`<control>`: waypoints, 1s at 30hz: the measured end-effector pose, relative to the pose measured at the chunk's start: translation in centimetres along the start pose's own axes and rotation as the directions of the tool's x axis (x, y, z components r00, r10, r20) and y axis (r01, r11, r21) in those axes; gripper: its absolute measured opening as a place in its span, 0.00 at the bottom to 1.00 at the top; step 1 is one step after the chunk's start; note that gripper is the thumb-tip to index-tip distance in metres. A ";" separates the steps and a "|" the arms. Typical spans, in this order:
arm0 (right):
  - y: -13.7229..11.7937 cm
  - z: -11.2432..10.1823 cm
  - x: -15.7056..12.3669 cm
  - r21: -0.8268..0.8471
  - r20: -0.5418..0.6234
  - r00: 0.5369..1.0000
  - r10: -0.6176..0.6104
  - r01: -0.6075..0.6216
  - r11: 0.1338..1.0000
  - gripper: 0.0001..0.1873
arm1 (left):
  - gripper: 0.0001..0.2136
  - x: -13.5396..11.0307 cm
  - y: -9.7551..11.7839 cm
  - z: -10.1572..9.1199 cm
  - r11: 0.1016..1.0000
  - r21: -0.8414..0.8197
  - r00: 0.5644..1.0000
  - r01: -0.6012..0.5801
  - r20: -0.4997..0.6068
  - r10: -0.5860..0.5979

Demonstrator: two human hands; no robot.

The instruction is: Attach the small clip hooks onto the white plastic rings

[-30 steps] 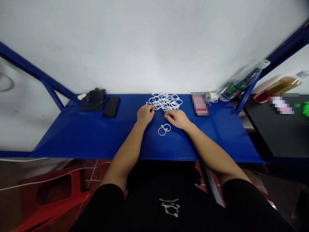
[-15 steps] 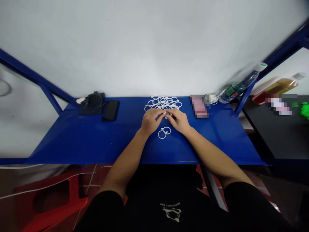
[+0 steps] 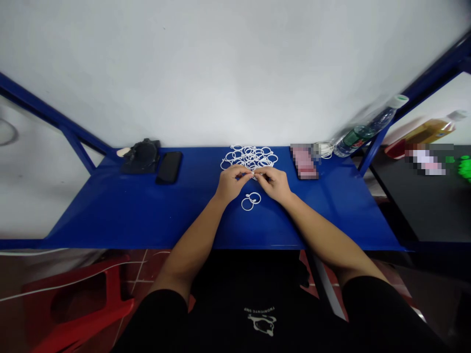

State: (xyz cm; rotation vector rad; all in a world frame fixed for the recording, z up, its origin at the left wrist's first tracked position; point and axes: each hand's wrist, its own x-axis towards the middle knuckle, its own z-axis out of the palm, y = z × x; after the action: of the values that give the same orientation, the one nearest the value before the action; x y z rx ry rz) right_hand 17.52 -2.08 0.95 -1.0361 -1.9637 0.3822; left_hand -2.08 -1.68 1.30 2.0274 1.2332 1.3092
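My left hand (image 3: 228,184) and my right hand (image 3: 275,184) meet over the middle of the blue table, both closed in a pinch. Between their fingertips is a small white piece (image 3: 253,174), which looks like part of a white plastic ring; the fingers hide most of it. Just beyond the hands spreads a pile of thin white rings (image 3: 250,158), overlapping one another. Two white rings (image 3: 252,201), each with a small knob, lie on the near side of the hands and cross each other.
On the left of the blue table (image 3: 121,215) are a black phone (image 3: 169,167) and a dark crumpled item (image 3: 142,156). To the right lie a pink-screened phone (image 3: 304,163), a coiled white cable (image 3: 326,150) and a clear bottle (image 3: 362,133). A white wall (image 3: 235,73) rises behind.
My fingertips have shifted slightly around the small white piece, and the hands sit marginally lower and to the right. The pile and the two nearer rings stay in place.
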 end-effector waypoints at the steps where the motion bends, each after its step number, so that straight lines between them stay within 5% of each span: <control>1: 0.0 0.0 0.0 0.003 0.005 1.000 -0.004 0.004 1.000 0.12 | 0.06 0.0 0.0 0.0 1.000 -0.023 1.000 -0.002 0.002 0.002; 9: -0.1 0.0 0.3 0.047 -0.031 0.997 -0.072 0.073 0.996 0.10 | 0.06 0.1 -0.6 -0.1 0.982 0.010 0.981 -0.191 -0.033 0.191; 15: 1.7 -1.0 1.0 -0.050 -0.084 0.995 0.051 -0.055 0.997 0.10 | 0.02 0.5 -0.9 -1.7 0.962 0.089 0.966 -0.256 -0.013 0.259; 19: 2.8 -1.5 1.4 -0.163 -0.004 0.993 0.122 -0.121 0.979 0.10 | 0.03 0.3 -1.3 -2.0 0.963 0.111 0.957 -0.247 0.187 0.224; 23: 2.9 -1.4 1.3 -0.230 0.109 0.987 0.122 -0.095 0.969 0.13 | 0.04 -0.3 -0.9 -0.6 0.956 0.175 0.889 -0.236 0.436 0.140; 30: 2.5 -1.7 1.2 -0.372 0.293 0.943 0.160 -0.042 0.927 0.19 | 0.07 -1.0 0.3 0.9 0.967 0.112 0.786 -0.230 0.607 0.117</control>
State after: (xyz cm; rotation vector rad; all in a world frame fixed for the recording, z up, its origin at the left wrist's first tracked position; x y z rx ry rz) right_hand 19.85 0.19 1.11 -1.3859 -2.3356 0.2606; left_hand -1.34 -2.63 0.60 2.4633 0.8971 0.5338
